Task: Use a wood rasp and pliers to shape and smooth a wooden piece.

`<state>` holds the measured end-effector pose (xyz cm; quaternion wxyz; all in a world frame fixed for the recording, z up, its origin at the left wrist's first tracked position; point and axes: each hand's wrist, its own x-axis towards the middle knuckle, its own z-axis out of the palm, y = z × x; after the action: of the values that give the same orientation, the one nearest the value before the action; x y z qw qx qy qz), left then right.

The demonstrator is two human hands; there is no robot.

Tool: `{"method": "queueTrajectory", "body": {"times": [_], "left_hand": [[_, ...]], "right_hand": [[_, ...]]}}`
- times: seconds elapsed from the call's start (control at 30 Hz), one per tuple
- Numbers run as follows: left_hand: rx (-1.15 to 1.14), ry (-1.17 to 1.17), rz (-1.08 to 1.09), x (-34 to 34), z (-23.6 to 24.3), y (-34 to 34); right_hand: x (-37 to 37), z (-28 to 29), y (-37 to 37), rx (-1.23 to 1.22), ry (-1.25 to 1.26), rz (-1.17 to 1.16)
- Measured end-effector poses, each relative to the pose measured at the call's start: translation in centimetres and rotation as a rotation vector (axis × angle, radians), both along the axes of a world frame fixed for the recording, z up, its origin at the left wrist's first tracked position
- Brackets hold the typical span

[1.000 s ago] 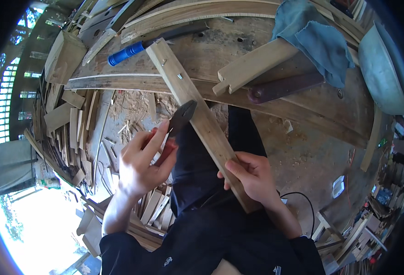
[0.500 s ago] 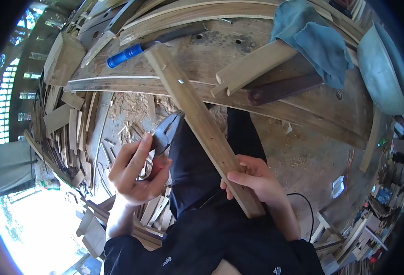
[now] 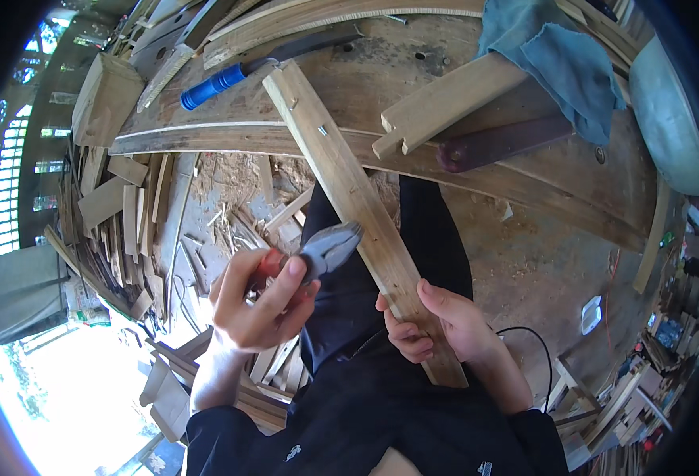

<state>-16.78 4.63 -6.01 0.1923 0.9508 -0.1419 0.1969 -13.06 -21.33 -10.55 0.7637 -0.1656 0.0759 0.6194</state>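
Note:
Pliers (image 3: 332, 247) with red handles are gripped in my left hand (image 3: 258, 305), their grey jaws closed or nearly so, beside the left edge of a long wooden batten (image 3: 349, 182); I cannot tell whether they touch it. My right hand (image 3: 453, 325) grips the lower end of the batten, which is held at a slant over my dark-clothed legs, its far end by the bench. A small metal fastener (image 3: 323, 130) shows near that far end, along with small marks farther down the wood.
The workbench (image 3: 548, 198) carries a blue-handled tool (image 3: 211, 89), wood offcuts (image 3: 441, 103), a dark purple bar (image 3: 500, 143) and a blue cloth (image 3: 556, 71). A pale basin (image 3: 671, 119) stands at right. Scrap wood (image 3: 131, 214) is piled at left. A cable (image 3: 540, 341) lies by my right arm.
The pliers dropped away from the batten and now have come back rightward, lower along it than a second ago. My right hand has moved slightly down and right, its fingers shifted on the wood.

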Motion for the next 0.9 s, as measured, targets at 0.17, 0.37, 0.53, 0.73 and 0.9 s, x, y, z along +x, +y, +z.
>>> {"method": "queueTrajectory", "body": {"times": [0.17,0.37,0.53,0.73,0.9], "left_hand": [[-0.223,0.145,0.064,0.1,0.3,-0.1],[-0.055,0.145,0.149,0.9,-1.6,-0.2],[-0.081,-0.223,-0.013,-0.2,-1.8,0.1],[-0.259,0.195,0.170,1.1,0.7,-0.6],[-0.583,0.109,0.261,-1.5,0.5,-1.4]], "right_hand": [[-0.3,0.2,0.1,-0.031,-0.047,-0.002],[0.1,0.2,0.2,-0.083,-0.063,0.013],[-0.2,1.1,0.2,-0.079,-0.066,-0.010],[0.3,-0.2,0.0,-0.153,-0.208,-0.040],[-1.0,1.7,0.4,-0.473,-0.498,-0.187]]}}
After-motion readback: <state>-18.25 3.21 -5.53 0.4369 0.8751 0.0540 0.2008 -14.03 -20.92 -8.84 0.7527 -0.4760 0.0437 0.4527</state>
